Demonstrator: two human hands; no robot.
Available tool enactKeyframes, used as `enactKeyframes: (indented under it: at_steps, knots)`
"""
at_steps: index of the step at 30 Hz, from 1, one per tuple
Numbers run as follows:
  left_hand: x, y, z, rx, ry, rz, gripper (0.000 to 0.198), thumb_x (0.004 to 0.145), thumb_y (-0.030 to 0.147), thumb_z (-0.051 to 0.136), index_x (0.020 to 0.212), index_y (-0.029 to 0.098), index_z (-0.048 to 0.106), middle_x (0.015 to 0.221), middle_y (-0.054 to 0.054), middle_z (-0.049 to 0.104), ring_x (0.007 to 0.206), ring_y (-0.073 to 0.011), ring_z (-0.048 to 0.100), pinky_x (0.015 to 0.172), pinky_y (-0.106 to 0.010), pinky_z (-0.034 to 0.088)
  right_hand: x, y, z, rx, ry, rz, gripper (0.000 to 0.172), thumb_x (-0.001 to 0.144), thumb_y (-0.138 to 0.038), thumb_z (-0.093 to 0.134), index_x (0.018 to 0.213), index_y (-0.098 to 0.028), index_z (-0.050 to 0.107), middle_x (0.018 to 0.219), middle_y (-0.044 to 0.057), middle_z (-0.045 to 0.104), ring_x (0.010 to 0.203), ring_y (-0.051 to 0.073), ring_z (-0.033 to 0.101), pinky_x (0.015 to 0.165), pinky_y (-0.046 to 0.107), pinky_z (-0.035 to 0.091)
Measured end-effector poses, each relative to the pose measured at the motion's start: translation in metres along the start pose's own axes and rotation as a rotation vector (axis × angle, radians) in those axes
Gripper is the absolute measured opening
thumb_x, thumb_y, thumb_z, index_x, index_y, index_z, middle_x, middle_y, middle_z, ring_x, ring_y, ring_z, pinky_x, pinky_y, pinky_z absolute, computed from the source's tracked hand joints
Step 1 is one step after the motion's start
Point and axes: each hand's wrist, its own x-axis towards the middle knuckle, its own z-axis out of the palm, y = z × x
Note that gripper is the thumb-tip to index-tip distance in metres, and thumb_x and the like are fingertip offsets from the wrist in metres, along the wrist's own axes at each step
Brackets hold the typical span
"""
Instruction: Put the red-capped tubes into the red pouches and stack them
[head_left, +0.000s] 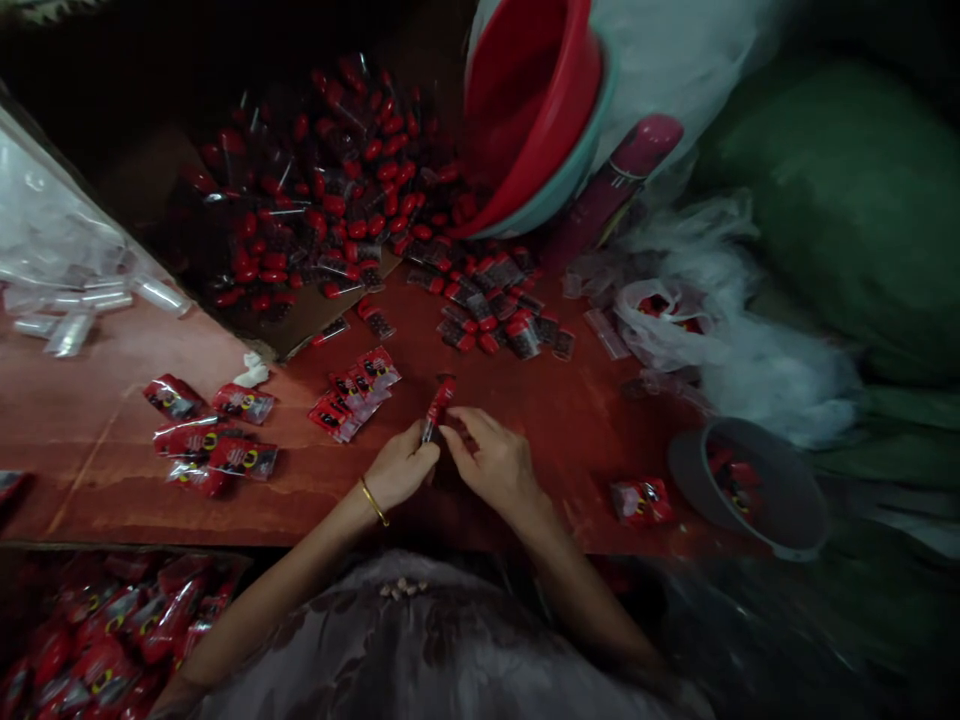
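My left hand (405,465) is closed around the lower part of a small red printed packet (440,400), which stands up from the fist and is seen nearly edge-on. Just right of it is my right hand (491,455), its thumb and fingers apart and curved toward the packet; whether a fingertip touches it is hard to make out. Left of my hands lies an overlapping row of red flat packets (356,392). Beyond them, small clear containers with red caps (499,295) and dark contents lie in a loose heap.
A large pile of red-capped containers (337,190) spills from a cardboard box. Filled red packets (214,440) lie at left, more in a box (112,630) below. At right are a grey bowl (690,460), plastic bags (780,370) and a spray can (600,190). Red and teal basins (592,130) lean behind.
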Motion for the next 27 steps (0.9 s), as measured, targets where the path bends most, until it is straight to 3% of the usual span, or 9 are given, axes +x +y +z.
enactKeyframes:
  at_steps: [3,5,9,14,20,24,27]
  knots:
    - [-0.002,0.004,0.000,0.145,0.046,0.066,0.017,0.077,0.024,0.036,0.085,0.019,0.050,0.069,-0.003,0.061,0.065,-0.0185,0.057,0.061,-0.029,0.042,-0.004,0.001,0.003,0.114,-0.073,0.207,0.032,0.085,-0.044,0.047,0.093,-0.016,0.060,0.077,0.007,0.067,0.064,0.017,0.062,0.059,0.026,0.046]
    - [-0.004,0.004,0.001,0.142,0.025,0.115,0.019,0.079,0.025,0.036,0.087,0.019,0.052,0.077,-0.004,0.063,0.071,-0.0188,0.058,0.064,-0.029,0.042,-0.006,0.000,0.008,0.181,-0.120,0.255,0.033,0.086,-0.047,0.042,0.087,-0.018,0.058,0.073,0.005,0.066,0.063,0.016,0.060,0.057,0.025,0.044]
    - [-0.006,0.003,0.000,0.071,-0.062,0.162,0.022,0.082,0.028,0.037,0.081,0.021,0.058,0.078,-0.001,0.065,0.075,-0.0179,0.059,0.067,-0.027,0.043,-0.011,0.000,0.018,0.163,-0.036,0.378,0.034,0.082,-0.052,0.046,0.081,-0.018,0.053,0.062,0.003,0.060,0.054,0.016,0.055,0.049,0.023,0.038]
    - [0.011,0.001,0.001,-0.143,0.229,0.167,0.031,0.083,0.041,0.045,0.097,0.020,0.064,0.084,-0.003,0.069,0.079,-0.0178,0.061,0.072,-0.027,0.046,-0.012,0.003,0.024,0.099,-0.026,0.361,0.026,0.079,-0.045,0.050,0.080,-0.019,0.053,0.057,0.001,0.057,0.049,0.015,0.051,0.046,0.023,0.034]
    - [0.035,0.001,0.014,-0.501,0.458,0.121,0.028,0.076,0.037,0.054,0.079,0.014,0.068,0.073,-0.003,0.069,0.065,-0.0144,0.059,0.065,-0.026,0.047,-0.011,-0.005,0.028,0.373,0.019,0.343,0.021,0.080,-0.033,0.050,0.095,-0.018,0.055,0.076,0.002,0.064,0.064,0.014,0.057,0.059,0.023,0.043]
    - [0.036,0.003,0.015,-0.320,0.558,0.150,0.028,0.078,0.036,0.051,0.079,0.015,0.069,0.070,-0.002,0.068,0.063,-0.0130,0.058,0.063,-0.024,0.045,-0.012,-0.004,0.028,0.344,0.013,0.340,0.019,0.079,-0.030,0.051,0.092,-0.018,0.058,0.069,0.001,0.063,0.060,0.014,0.056,0.059,0.023,0.042]
    - [0.037,0.003,0.013,-0.107,0.561,0.202,0.029,0.081,0.037,0.049,0.080,0.016,0.069,0.068,-0.001,0.067,0.060,-0.0122,0.056,0.061,-0.023,0.042,-0.012,-0.003,0.029,0.311,0.036,0.345,0.016,0.077,-0.027,0.050,0.087,-0.018,0.059,0.067,0.001,0.063,0.058,0.014,0.055,0.057,0.023,0.041]
